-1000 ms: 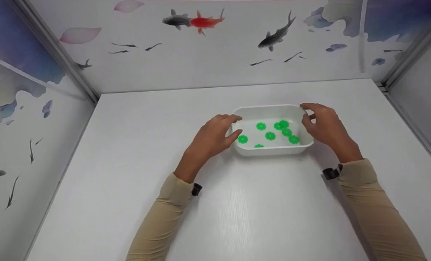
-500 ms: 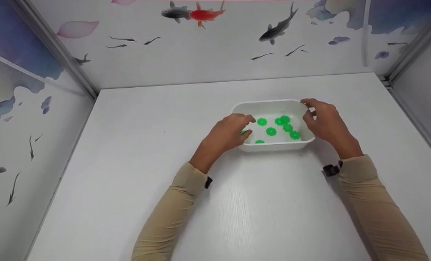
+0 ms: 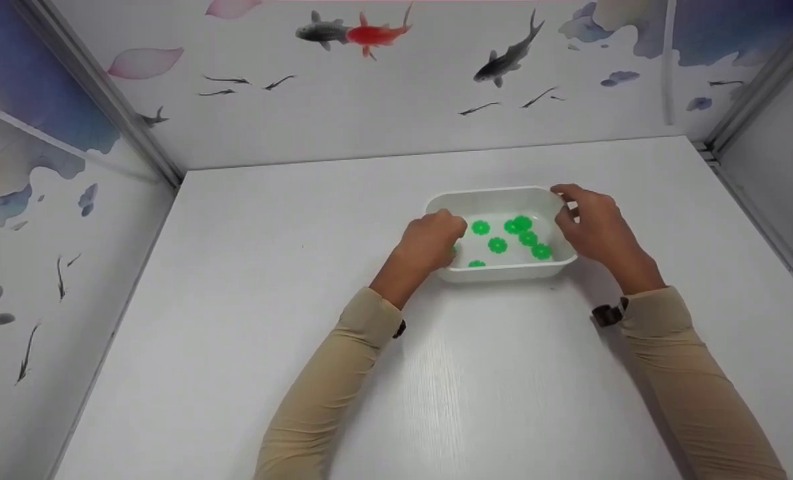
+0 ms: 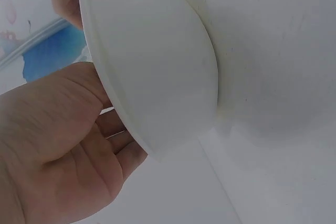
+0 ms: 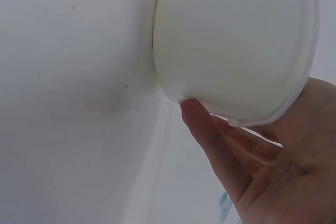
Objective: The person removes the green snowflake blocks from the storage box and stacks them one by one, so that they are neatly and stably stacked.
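Table (image 3: 269, 253): broad, white, wood-grain surface; the work sits right of its middle, towards the back edge.
Panels (image 3: 383, 113): stand behind and at both sides, white, painted with fish (image 3: 375, 35) and blue-violet washes.
Sleeves (image 3: 659, 333): tan, both reaching in from the near side.
Dish (image 3: 509, 274): white, rounded corners, raised rim; upright, its base on the table, between the two hands.
Left hand (image 3: 429, 243): over the left end of the dish, fingers bent down across the rim to the inside. Tips hidden in both views; cannot tell whether they pinch anything.
Right hand (image 3: 593, 223): holds the far right corner of the dish, a fingertip against the outer wall, thumb at the rim. Narrow grip.
Black wrist devices (image 3: 607, 315): one at each cuff.
Green pieces (image 3: 497, 245): small, flower-shaped, all on the dish floor; eight in sight. Two overlap towards the right; one is partly cut off by the near wall, another mostly covered by the left hand.
Step at the dish: my reading, right hand steadies while left hand goes for the piece beneath it.
Next move at the dish: would call for a sure fingertip pinch on that piece and a lift clear of the rim, right hand holding firm.
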Available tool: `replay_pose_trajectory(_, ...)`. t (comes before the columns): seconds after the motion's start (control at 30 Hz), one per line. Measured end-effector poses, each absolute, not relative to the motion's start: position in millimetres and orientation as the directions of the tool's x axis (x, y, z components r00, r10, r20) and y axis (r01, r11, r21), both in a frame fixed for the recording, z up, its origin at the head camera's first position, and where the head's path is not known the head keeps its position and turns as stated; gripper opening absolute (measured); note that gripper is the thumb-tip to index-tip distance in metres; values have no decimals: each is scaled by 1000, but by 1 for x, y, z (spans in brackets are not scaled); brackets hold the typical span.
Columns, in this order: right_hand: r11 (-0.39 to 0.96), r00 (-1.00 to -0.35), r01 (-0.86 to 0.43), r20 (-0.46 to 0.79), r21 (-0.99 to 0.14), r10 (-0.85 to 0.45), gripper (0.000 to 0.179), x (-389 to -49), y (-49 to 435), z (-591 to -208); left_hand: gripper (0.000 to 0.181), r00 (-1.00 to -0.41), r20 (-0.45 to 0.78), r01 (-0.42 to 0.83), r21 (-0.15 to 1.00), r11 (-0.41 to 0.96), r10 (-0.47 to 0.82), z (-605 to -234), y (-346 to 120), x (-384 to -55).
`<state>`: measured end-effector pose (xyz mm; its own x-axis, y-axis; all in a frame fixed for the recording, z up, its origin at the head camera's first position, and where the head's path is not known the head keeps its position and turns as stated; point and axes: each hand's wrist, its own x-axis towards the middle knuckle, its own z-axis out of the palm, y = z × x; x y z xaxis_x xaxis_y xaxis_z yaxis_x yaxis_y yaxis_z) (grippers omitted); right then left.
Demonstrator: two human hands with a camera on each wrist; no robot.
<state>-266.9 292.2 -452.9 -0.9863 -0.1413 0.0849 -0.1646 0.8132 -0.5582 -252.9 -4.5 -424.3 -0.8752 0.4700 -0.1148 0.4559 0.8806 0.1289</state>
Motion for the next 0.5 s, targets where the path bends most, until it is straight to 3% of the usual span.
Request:
replay_pose_trajectory(0.2,813,-988,-153,64,-562,-142,50,-268,292,-453,31,-890,-130,439,18,898,437,-426,3,-253)
replay_pose_trajectory(0.5,811,-987,-161,76,-562,-144,50,-268,293,-453,28,-890,-142,443,-37,896,434,-427,10,-251)
